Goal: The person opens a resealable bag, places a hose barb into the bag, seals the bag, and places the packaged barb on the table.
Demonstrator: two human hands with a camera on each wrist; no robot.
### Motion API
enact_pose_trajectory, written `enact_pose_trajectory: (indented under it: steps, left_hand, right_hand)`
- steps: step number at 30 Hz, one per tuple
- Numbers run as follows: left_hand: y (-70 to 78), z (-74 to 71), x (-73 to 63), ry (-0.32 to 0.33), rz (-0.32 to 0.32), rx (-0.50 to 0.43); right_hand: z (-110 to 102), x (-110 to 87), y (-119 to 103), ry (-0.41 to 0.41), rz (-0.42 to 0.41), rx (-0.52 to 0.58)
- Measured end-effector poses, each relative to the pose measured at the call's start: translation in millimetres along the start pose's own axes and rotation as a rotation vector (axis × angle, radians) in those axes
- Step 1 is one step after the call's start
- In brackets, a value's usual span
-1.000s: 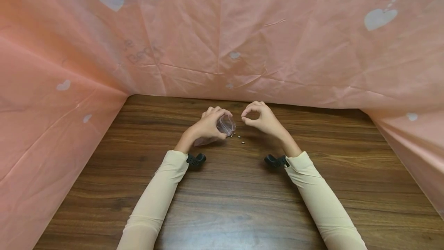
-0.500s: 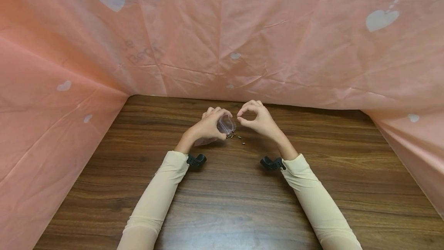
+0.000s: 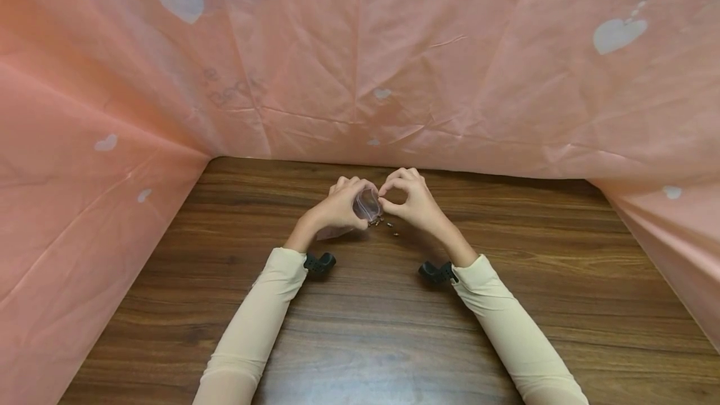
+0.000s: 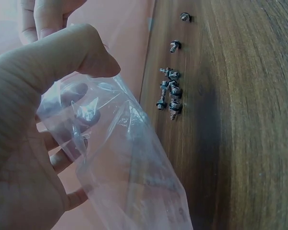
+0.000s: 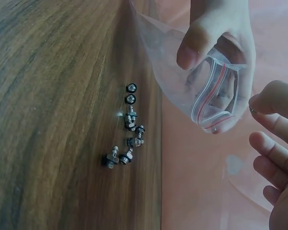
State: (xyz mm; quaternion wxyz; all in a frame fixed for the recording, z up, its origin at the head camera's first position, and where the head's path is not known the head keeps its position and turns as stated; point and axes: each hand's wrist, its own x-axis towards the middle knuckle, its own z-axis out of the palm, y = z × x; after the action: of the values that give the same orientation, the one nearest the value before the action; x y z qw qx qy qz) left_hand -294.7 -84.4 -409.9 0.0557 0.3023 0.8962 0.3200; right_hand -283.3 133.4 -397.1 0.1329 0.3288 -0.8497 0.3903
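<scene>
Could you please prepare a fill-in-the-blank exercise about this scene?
The clear bag is held by the ____ hand.
The bag is ____, not sealed.
The metal fittings on the table lie ____ the bag, not inside.
The largest white shapes on the pink backdrop are ____.

Missing words: left; open; outside; hearts.

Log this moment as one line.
left hand holds clear bag open; right hand pinches small piece near bag mouth; metal fittings on table

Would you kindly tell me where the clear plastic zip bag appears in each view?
Head: the clear plastic zip bag is just below centre, in the left hand.
Left wrist: lower middle, slightly left.
Right wrist: upper part, right of centre.
Shared landmark: small silvery metal fittings on the brown wooden table.
</scene>
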Motion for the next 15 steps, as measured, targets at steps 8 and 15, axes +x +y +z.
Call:
enact_pose_trajectory:
  steps: [8, 15]
  left_hand:
    - [-1.6, 2.3, 2.4, -0.008, -0.003, 0.009]
    - [-1.0, 5.0, 2.8, -0.019, -0.006, -0.002]
  right_hand:
    - [2.7, -0.2, 0.0, -0.012, -0.003, -0.008]
    - [4.5, -0.9, 1.6, -0.031, 0.003, -0.006]
